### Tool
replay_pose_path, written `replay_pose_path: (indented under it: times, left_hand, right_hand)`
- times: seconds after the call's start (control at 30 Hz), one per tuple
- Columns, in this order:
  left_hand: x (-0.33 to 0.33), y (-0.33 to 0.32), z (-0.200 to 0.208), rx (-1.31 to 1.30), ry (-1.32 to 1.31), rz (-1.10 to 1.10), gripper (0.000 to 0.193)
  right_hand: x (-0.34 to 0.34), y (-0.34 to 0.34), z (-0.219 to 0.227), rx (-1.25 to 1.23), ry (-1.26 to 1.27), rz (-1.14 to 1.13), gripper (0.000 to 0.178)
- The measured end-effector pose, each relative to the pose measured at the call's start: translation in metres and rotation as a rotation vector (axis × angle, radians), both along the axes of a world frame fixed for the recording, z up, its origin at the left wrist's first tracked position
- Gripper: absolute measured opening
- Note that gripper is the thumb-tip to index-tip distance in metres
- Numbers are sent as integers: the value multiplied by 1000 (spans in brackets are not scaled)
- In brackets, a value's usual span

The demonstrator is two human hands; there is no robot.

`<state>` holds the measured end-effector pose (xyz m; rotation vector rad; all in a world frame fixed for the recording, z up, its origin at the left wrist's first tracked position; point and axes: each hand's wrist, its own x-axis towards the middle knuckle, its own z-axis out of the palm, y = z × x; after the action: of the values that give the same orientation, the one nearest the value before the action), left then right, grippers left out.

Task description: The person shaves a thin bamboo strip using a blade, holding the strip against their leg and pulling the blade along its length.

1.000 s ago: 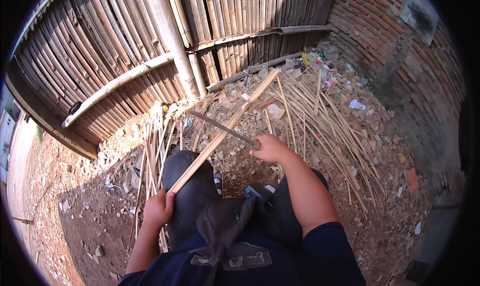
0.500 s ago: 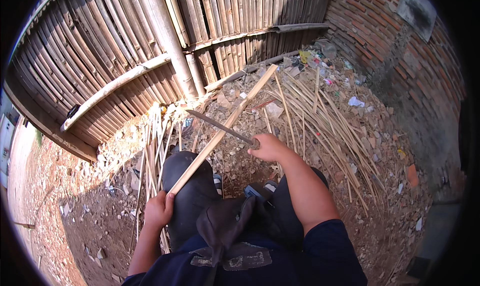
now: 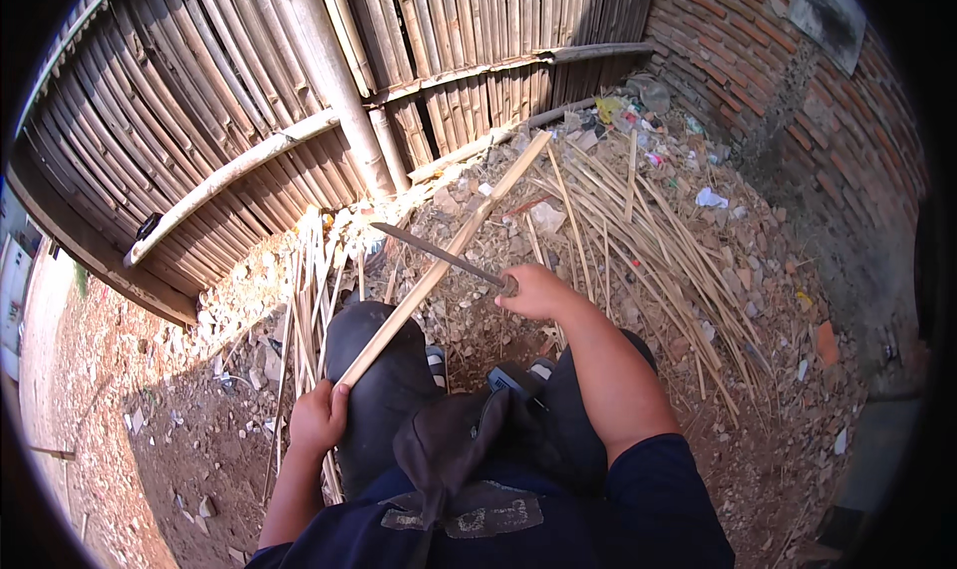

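My left hand is closed around the near end of a long pale bamboo strip, beside my left knee. The strip slants up and away to the right, passing over that knee. In my right hand is the handle of a machete, its narrow dark blade pointing left. The blade crosses the strip around its middle; whether its edge bites into the strip I cannot tell. Most of the handle is hidden in my fist.
Many thin bamboo strips lie on the rubble to the right, and another bundle lies left of my knee. A bamboo wall stands ahead, with a brick wall at the right. Litter and stones cover the ground.
Both hands, the strip and the machete keep nearly the same positions. Only a slight shift of the whole view shows.
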<state>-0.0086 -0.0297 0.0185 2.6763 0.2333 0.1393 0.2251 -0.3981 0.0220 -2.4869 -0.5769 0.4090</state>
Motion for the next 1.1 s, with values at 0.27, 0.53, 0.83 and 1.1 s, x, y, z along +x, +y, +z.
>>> replay_pose_path:
  times: [0.27, 0.53, 0.83, 1.1]
  left_hand:
    - [0, 1, -3, -5, -6, -1, 43]
    - [-2, -2, -1, 27, -13, 14, 42]
    - [-1, -4, 4, 35, -2, -1, 42]
    - [-1, -1, -3, 48, -29, -6, 42]
  right_hand:
    - [-2, -1, -2, 42, -1, -11, 46]
    - [-9, 3, 13, -6, -21, -26, 44]
    - [9, -6, -2, -91, 61, 41, 50]
    - [-11, 7, 1, -84, -61, 138, 45]
